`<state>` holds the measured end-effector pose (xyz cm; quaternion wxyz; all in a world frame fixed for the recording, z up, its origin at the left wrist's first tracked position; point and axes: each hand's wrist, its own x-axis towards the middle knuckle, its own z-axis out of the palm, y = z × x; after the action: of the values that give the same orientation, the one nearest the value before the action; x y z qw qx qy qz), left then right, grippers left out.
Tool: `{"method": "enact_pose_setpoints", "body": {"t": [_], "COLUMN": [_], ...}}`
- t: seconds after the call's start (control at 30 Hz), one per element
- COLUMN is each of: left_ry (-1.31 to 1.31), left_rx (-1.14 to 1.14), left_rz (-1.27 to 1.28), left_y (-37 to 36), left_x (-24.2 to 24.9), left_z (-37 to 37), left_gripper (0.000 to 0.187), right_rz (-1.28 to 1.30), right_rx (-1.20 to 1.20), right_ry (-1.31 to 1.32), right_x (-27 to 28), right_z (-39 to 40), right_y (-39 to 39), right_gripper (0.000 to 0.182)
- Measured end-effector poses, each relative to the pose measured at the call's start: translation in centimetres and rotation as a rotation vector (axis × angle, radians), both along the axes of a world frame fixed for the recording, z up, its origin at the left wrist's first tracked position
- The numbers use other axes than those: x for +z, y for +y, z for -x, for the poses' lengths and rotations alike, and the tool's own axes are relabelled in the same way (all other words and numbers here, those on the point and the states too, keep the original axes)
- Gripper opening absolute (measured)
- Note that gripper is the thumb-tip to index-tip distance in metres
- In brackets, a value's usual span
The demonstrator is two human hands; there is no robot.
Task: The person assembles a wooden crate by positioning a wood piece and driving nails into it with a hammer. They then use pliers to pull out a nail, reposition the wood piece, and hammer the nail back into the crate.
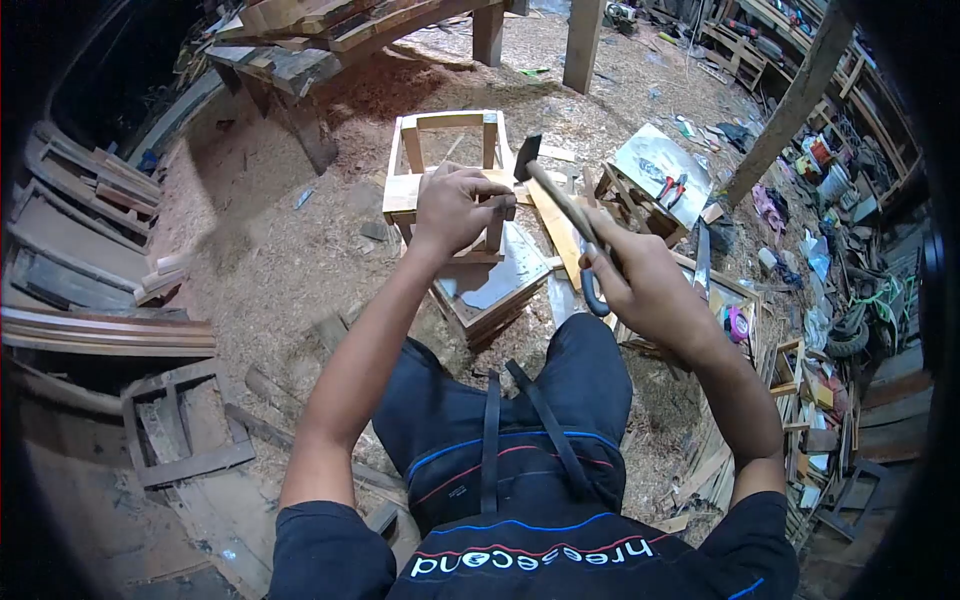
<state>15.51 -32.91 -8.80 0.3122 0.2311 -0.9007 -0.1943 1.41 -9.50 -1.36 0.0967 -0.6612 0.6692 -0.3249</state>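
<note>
My right hand [645, 285] is wrapped round the handle of a hammer [565, 205]. Its dark head is raised close to the fingers of my left hand [460, 212]. That hand rests at the near side of a small wooden frame [450, 122], thumb and fingers pinched together; anything between them is too small to make out. Beneath the frame stands a low wooden box [510, 275] with a pale top. A light wooden board [556, 232] leans or lies just right of it, partly behind the hammer.
Pliers [673, 188] with red handles lie on a white-topped stand [640, 155] at the right. A pink tape measure [737, 323] sits nearer me. Wooden posts [583, 50] rise from the shavings-covered floor [270, 250]. Wooden frames [185, 420] and scrap timber lie at both sides.
</note>
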Motion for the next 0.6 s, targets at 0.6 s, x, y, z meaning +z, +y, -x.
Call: {"method": "enact_pose_setpoints", "body": {"t": [0.6], "left_ry": [-0.052], "left_rx": [-0.034], "left_rz": [0.192], "left_y": [-1.3], "left_x": [-0.6], "left_z": [-0.8], "left_gripper": [0.045], "right_rz": [0.229], "right_rx": [-0.16], "right_ry": [-0.817], "right_x": [-12.5], "right_z": [-1.4], "right_y": [-10.2], "right_gripper": [0.051]}}
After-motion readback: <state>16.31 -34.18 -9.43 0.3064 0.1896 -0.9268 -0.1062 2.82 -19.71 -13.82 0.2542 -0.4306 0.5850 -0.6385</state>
